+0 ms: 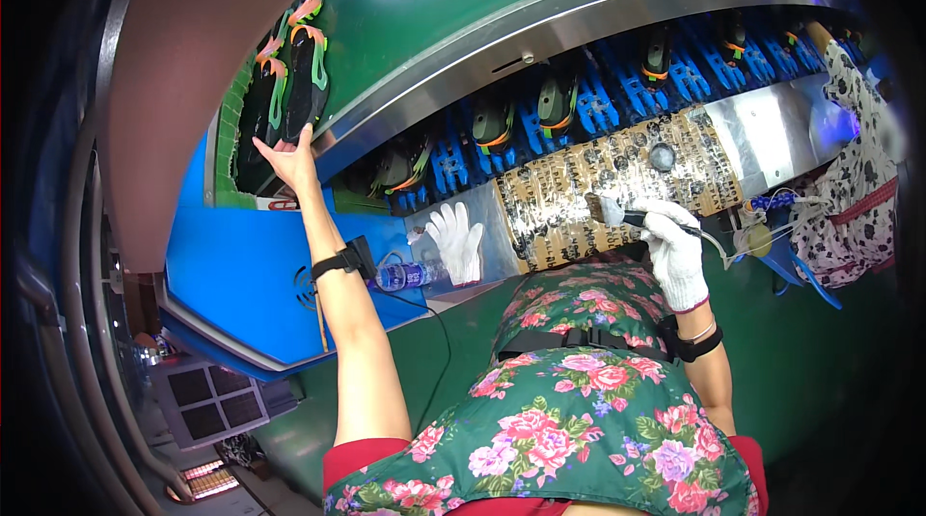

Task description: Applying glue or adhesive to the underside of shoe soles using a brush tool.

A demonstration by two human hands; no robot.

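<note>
The bare left hand (287, 165), half open, is at the lower end of a long black shoe piece (307, 82) edged in mint green and orange, beside the smooth green surface (473, 5); its grip cannot be told. The white-gloved right hand (672, 256) curls around a black-handled brush (632, 217) above tape-covered brown cardboard (550, 193).

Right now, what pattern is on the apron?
The apron is dark green with pink and purple flowers; it shows best in the head view.
</note>
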